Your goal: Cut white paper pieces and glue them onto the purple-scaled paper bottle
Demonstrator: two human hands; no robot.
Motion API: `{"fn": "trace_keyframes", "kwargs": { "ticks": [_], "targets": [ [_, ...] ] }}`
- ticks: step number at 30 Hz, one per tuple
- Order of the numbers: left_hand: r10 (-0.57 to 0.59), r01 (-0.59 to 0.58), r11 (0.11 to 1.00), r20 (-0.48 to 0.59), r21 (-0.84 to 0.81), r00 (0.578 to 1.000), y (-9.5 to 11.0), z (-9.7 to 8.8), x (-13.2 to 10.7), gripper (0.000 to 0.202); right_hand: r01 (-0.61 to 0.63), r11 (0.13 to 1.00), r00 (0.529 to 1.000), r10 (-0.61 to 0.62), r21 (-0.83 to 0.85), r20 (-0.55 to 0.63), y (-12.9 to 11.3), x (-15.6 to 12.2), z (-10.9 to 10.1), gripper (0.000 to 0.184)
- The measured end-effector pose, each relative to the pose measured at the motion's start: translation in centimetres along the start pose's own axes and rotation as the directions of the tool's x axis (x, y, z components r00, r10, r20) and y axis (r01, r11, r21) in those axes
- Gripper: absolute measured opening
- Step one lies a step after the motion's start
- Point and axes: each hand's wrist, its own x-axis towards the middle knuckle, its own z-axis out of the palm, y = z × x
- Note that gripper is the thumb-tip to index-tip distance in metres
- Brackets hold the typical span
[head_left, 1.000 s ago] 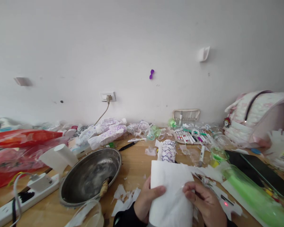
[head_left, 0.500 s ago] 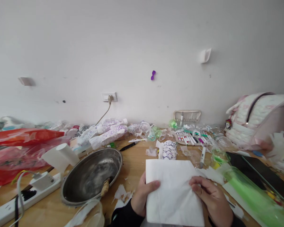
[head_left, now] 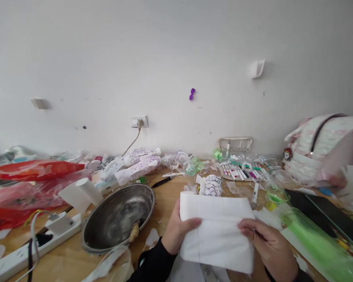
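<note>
A sheet of white tissue paper is stretched out flat above the wooden table, low in the middle of the view. My left hand pinches its left edge with the thumb on top. My right hand grips the right edge the same way. A faint perforation line runs down the sheet near the left hand. Just beyond the sheet lies a white wad with purple scribbles.
A metal bowl with a brush in it sits to the left, beside a tissue roll and a power strip. Red plastic bags lie far left. Markers in a tray, a green bottle, a dark tablet and a pink bag fill the right.
The sheet has been turned and pulled wider between both hands, from upright to landscape. My hands have moved further apart. The view has shifted slightly left.
</note>
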Motion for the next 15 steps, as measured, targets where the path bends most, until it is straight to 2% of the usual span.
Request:
{"fn": "trace_keyframes", "kwargs": {
  "ticks": [11, 15],
  "targets": [
    [0.020, -0.020, 1.000, -0.032, -0.005, 0.999, -0.3, 1.3, -0.5, 0.069, 0.040, 0.990, 0.990, -0.020, -0.134, 0.141, -0.3, 1.6, -2.3, 0.016],
    [0.000, 0.000, 0.999, -0.019, -0.035, 1.000, -0.2, 2.4, -1.8, 0.074, 0.166, 0.963, 0.983, -0.145, -0.212, 0.114, -2.1, 2.1, -3.8, 0.016]
  ]
}}
